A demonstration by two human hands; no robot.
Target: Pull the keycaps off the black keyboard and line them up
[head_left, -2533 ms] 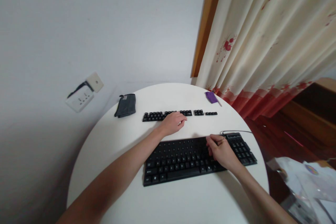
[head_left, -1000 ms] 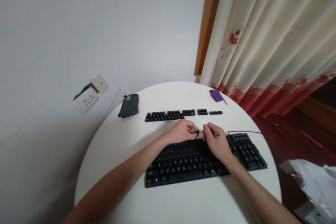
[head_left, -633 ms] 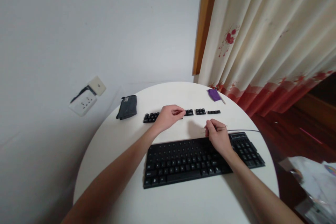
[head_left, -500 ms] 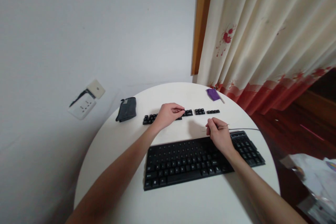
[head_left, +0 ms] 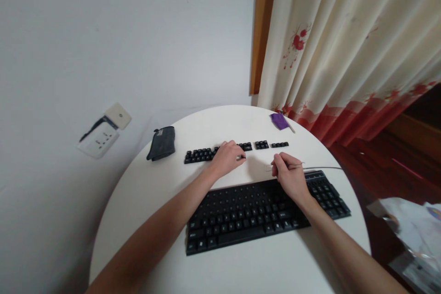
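A black keyboard (head_left: 241,234) lies across the table in front of me, its upper left rows bare of keycaps. Beyond it, loose black keycaps (head_left: 199,155) sit in several groups in a line. My left hand (head_left: 227,158) is closed at the near side of that line, with a small black keycap (head_left: 243,157) at its fingertips; the hand covers part of the row. Above the keyboard's upper edge, my right hand (head_left: 289,177) is closed on a thin wire keycap puller (head_left: 296,164), whose fine wire end points left.
On the round white table (head_left: 138,213), a dark zip pouch (head_left: 162,143) lies at the left and a purple cloth (head_left: 279,121) at the far right. The keyboard's cable (head_left: 324,167) runs off the right edge. A wall and a curtain (head_left: 310,55) stand behind.
My left hand has moved right and nearer to me, from over the keycap row to its near side, uncovering more keycaps on the left. My right hand stays nearly still.
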